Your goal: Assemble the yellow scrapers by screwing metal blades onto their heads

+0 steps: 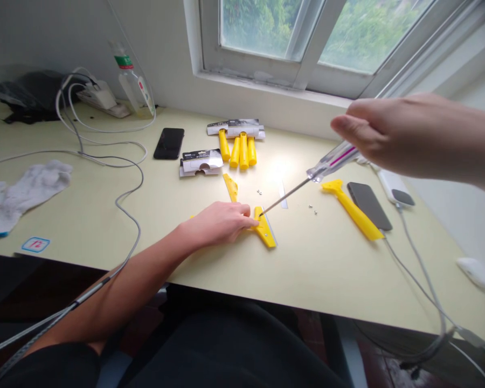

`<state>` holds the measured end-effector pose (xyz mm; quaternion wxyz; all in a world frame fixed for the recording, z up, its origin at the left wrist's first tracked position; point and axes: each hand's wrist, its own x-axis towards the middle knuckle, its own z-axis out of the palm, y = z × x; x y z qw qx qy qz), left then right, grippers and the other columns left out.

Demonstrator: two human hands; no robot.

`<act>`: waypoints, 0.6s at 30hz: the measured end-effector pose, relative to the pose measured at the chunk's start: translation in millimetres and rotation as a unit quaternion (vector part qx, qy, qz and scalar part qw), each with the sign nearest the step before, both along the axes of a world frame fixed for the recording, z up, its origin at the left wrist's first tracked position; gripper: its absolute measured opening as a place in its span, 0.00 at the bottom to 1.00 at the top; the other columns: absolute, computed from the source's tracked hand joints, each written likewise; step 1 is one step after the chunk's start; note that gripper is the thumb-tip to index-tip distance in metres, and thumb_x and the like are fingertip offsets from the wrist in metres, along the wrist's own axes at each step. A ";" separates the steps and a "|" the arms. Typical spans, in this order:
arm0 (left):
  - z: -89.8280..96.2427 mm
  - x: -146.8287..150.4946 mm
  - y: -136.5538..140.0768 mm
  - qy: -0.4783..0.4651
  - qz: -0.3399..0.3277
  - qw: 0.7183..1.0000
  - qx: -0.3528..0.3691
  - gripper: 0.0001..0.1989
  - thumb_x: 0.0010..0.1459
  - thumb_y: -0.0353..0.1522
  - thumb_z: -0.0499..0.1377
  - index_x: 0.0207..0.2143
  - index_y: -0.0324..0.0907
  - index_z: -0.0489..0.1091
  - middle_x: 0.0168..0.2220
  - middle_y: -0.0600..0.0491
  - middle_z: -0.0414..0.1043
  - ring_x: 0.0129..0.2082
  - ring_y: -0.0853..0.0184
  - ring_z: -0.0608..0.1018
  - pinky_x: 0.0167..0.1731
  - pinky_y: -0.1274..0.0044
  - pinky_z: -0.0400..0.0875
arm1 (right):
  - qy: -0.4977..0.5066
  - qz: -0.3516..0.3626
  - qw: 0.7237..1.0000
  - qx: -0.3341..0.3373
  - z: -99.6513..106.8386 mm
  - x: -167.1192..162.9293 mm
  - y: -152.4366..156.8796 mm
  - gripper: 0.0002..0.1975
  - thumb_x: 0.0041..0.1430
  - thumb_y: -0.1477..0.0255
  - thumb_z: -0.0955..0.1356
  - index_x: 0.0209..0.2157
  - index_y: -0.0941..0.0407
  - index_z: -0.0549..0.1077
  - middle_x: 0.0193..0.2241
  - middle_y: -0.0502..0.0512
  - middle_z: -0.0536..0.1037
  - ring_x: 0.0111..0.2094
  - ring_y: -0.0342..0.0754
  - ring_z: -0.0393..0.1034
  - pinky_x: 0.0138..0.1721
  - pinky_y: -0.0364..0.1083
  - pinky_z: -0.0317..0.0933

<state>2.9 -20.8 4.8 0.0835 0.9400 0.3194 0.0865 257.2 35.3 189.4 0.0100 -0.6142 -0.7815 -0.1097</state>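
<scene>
My left hand [220, 222] is closed on a yellow scraper [265, 230] that lies on the table, its wide head and pale blade edge pointing right. Most of the scraper's handle is hidden under that hand. In my right hand [392, 132] is a screwdriver [321, 167] with a clear handle, held at a slant, its tip meeting the scraper head at a screw. Beyond the left hand lies a loose yellow scraper part [230, 187]. A thin blade [283, 195] and several small screws [312, 209] rest close by.
Boxed yellow scrapers [242, 151] and an opened box [201, 163] lie at the back. To the right are another yellow scraper [353, 211], a phone [369, 206] and cables. Leftward sit a black phone [168, 143], a bottle [134, 86] and white gloves [28, 191].
</scene>
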 end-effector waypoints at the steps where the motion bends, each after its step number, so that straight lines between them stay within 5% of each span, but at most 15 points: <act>1: 0.1 -0.1 0.0 0.001 0.000 1.000 0.000 0.15 0.64 0.30 0.53 0.49 0.51 0.73 0.38 0.52 0.73 0.34 0.68 0.75 0.26 0.78 0.59 | 0.012 0.022 0.999 -0.020 1.4 2.6 1.0 0.33 0.56 0.38 0.55 0.38 0.51 0.72 0.23 0.55 0.71 0.24 0.48 0.66 0.25 0.48 0.54; 5: 0.3 -0.6 0.1 -0.002 -0.001 1.000 0.001 0.15 0.65 0.30 0.53 0.49 0.51 0.73 0.39 0.52 0.73 0.34 0.68 0.75 0.26 0.79 0.59 | 0.075 0.133 0.979 -0.138 6.1 10.0 4.2 0.37 0.48 0.33 0.58 0.42 0.48 0.73 0.28 0.54 0.76 0.25 0.48 0.69 0.22 0.47 0.57; 10: 0.0 -0.9 0.4 -0.003 0.000 1.000 -0.004 0.15 0.64 0.30 0.53 0.49 0.51 0.73 0.39 0.52 0.73 0.34 0.68 0.74 0.26 0.79 0.59 | -0.009 0.066 0.997 -0.040 5.8 8.8 8.2 0.36 0.58 0.38 0.52 0.34 0.51 0.75 0.20 0.54 0.72 0.20 0.45 0.63 0.23 0.48 0.54; 14: -0.4 -1.4 0.5 -0.005 -0.001 1.000 -0.002 0.14 0.64 0.30 0.53 0.49 0.51 0.73 0.39 0.52 0.73 0.34 0.68 0.74 0.26 0.79 0.59 | 0.080 0.117 0.982 -0.121 6.2 9.6 9.4 0.31 0.54 0.38 0.59 0.44 0.47 0.72 0.30 0.53 0.76 0.26 0.47 0.69 0.24 0.47 0.57; 18: -0.5 -1.4 0.5 -0.006 0.000 1.000 0.000 0.14 0.64 0.30 0.53 0.48 0.51 0.73 0.38 0.52 0.73 0.34 0.68 0.75 0.26 0.78 0.59 | -0.014 0.071 0.997 -0.040 5.8 6.2 6.5 0.27 0.61 0.44 0.57 0.36 0.51 0.73 0.21 0.52 0.71 0.21 0.45 0.64 0.23 0.47 0.53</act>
